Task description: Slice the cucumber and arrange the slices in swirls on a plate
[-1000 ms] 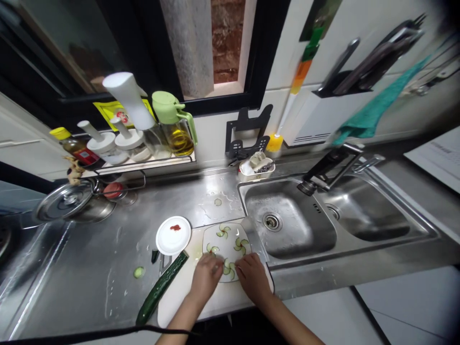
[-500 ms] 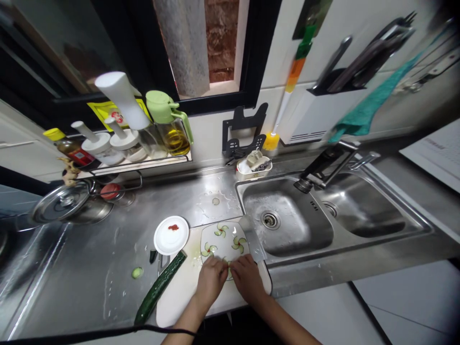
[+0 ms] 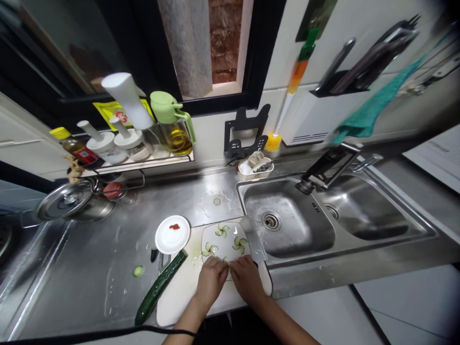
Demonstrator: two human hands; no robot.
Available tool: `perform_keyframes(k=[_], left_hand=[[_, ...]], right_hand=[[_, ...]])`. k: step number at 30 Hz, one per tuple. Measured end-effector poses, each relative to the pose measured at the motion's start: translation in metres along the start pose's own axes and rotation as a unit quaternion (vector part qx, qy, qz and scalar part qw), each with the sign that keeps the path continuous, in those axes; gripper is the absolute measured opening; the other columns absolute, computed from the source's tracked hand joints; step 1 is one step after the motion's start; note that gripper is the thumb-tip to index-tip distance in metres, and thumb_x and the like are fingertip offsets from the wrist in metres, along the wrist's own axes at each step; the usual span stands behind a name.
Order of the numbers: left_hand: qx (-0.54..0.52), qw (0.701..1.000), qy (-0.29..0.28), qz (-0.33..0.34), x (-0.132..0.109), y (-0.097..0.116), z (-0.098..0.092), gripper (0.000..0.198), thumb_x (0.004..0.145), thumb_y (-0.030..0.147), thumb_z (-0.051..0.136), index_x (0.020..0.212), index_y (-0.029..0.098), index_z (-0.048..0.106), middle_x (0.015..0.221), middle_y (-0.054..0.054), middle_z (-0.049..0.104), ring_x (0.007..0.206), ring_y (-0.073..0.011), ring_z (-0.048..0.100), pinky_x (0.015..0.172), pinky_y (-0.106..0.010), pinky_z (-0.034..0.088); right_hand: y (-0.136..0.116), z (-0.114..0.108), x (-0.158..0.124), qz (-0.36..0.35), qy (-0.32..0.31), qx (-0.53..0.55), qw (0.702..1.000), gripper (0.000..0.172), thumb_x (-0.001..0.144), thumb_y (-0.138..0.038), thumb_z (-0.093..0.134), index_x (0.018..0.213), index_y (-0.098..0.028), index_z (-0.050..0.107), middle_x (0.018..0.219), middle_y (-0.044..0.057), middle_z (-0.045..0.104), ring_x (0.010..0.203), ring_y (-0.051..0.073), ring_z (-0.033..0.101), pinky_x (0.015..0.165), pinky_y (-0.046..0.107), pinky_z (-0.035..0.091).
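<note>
A square white plate (image 3: 230, 238) rests on the white cutting board (image 3: 176, 302). Three pinwheels of thin cucumber slices (image 3: 239, 244) with red centres lie on its far part. At the near edge, my left hand (image 3: 212, 278) and my right hand (image 3: 246, 277) meet with bent, closed fingers. Green cucumber slices (image 3: 230, 275) show between the fingertips; the fingers partly hide them. Left of the plate, a cucumber (image 3: 160, 289) lies across the board's edge. A small white dish (image 3: 172, 235) with a little chopped red food stands just beyond it.
A knife blade (image 3: 256, 242) lies right of the plate, its handle partly hidden. Beyond it is the double sink (image 3: 287, 223) with a black faucet (image 3: 319, 167). A cucumber end (image 3: 138, 271) sits on the counter. Back left are a condiment shelf (image 3: 143, 164) and a lidded pot (image 3: 89, 206).
The view has shifted very slightly. Both hands stay together at the plate's near edge, with hardly any movement of the fingers; plate, cucumber and dish are unchanged.
</note>
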State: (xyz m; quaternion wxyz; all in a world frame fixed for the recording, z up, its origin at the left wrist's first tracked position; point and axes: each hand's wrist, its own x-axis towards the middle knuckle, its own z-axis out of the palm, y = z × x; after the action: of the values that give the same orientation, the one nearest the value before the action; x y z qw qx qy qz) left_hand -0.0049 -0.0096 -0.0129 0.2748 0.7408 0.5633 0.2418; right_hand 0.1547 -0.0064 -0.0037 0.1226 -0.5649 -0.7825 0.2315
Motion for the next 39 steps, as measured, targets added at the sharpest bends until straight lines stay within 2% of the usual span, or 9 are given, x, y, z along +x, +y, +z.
perform_keyframes(k=[7,12,15,19,22,24,27,30,39], left_hand=[[-0.009,1.000,0.010,-0.003,-0.002,-0.003,0.000,0.019,0.084,0.019,0.052,0.090,0.021,0.070,0.079,-0.006,0.066,0.082,-0.0185,0.059,0.076,-0.034,0.049],[-0.020,0.998,0.043,-0.036,-0.009,-0.005,-0.013,0.021,0.085,0.022,0.049,0.093,0.020,0.068,0.089,-0.008,0.068,0.088,-0.0198,0.060,0.081,-0.037,0.049],[-0.033,0.991,0.092,-0.092,-0.016,-0.011,-0.023,0.022,0.086,0.026,0.048,0.094,0.019,0.066,0.090,-0.009,0.067,0.087,-0.0200,0.061,0.080,-0.036,0.049],[-0.040,0.966,0.139,-0.212,-0.024,-0.019,-0.029,0.031,0.080,0.036,0.052,0.101,0.014,0.061,0.089,-0.010,0.064,0.079,-0.0210,0.061,0.073,-0.035,0.049],[-0.081,0.946,0.107,-0.296,-0.026,-0.023,-0.025,0.041,0.077,0.036,0.054,0.110,0.012,0.055,0.083,-0.006,0.063,0.071,-0.0185,0.061,0.069,-0.031,0.047],[-0.111,0.937,0.072,-0.322,-0.024,-0.024,-0.020,0.038,0.077,0.032,0.054,0.110,0.014,0.054,0.077,-0.002,0.062,0.066,-0.0153,0.059,0.067,-0.027,0.045],[-0.125,0.936,0.047,-0.325,-0.021,-0.026,-0.015,0.024,0.076,0.026,0.054,0.099,0.016,0.055,0.070,0.002,0.056,0.061,-0.0120,0.055,0.064,-0.023,0.042],[-0.130,0.937,0.056,-0.321,-0.020,-0.028,-0.014,0.014,0.074,0.022,0.054,0.088,0.019,0.053,0.065,0.005,0.051,0.058,-0.0102,0.051,0.063,-0.021,0.040],[-0.180,0.928,0.060,-0.321,-0.021,-0.032,-0.008,0.010,0.073,0.018,0.053,0.082,0.020,0.048,0.065,0.007,0.044,0.054,-0.0083,0.046,0.056,-0.018,0.037]], right_hand=[[-0.001,-0.007,0.000,0.000,0.020,0.011,1.000,0.013,0.083,-0.015,0.055,0.082,-0.020,0.066,0.083,0.004,0.061,0.088,0.021,0.049,0.082,0.032,0.036],[0.011,-0.016,-0.001,0.025,0.053,0.034,0.998,0.016,0.082,-0.015,0.051,0.088,-0.019,0.065,0.086,0.006,0.062,0.089,0.022,0.050,0.082,0.033,0.038],[0.026,-0.019,0.000,0.087,0.086,0.044,0.991,0.021,0.082,-0.018,0.048,0.098,-0.017,0.062,0.090,0.008,0.062,0.089,0.024,0.051,0.082,0.035,0.039],[0.042,-0.020,0.004,0.179,0.101,0.036,0.978,0.030,0.080,-0.024,0.049,0.106,-0.014,0.059,0.089,0.010,0.062,0.088,0.025,0.052,0.079,0.035,0.039],[0.046,-0.021,0.010,0.201,0.076,0.037,0.976,0.035,0.080,-0.025,0.048,0.111,-0.012,0.058,0.086,0.009,0.063,0.086,0.025,0.053,0.080,0.034,0.039],[0.045,-0.021,0.014,0.203,0.056,0.040,0.977,0.035,0.080,-0.024,0.047,0.111,-0.012,0.059,0.086,0.009,0.064,0.084,0.024,0.054,0.081,0.034,0.038],[0.042,-0.022,0.019,0.198,0.039,0.041,0.979,0.033,0.079,-0.023,0.047,0.107,-0.013,0.061,0.086,0.008,0.065,0.081,0.023,0.055,0.081,0.034,0.038],[0.040,-0.022,0.021,0.196,0.045,0.047,0.979,0.030,0.078,-0.022,0.048,0.103,-0.015,0.063,0.084,0.007,0.066,0.077,0.022,0.056,0.079,0.033,0.038],[0.036,-0.025,0.025,0.226,0.051,0.049,0.972,0.022,0.078,-0.024,0.048,0.091,-0.018,0.065,0.074,0.005,0.064,0.071,0.021,0.055,0.069,0.031,0.037]])
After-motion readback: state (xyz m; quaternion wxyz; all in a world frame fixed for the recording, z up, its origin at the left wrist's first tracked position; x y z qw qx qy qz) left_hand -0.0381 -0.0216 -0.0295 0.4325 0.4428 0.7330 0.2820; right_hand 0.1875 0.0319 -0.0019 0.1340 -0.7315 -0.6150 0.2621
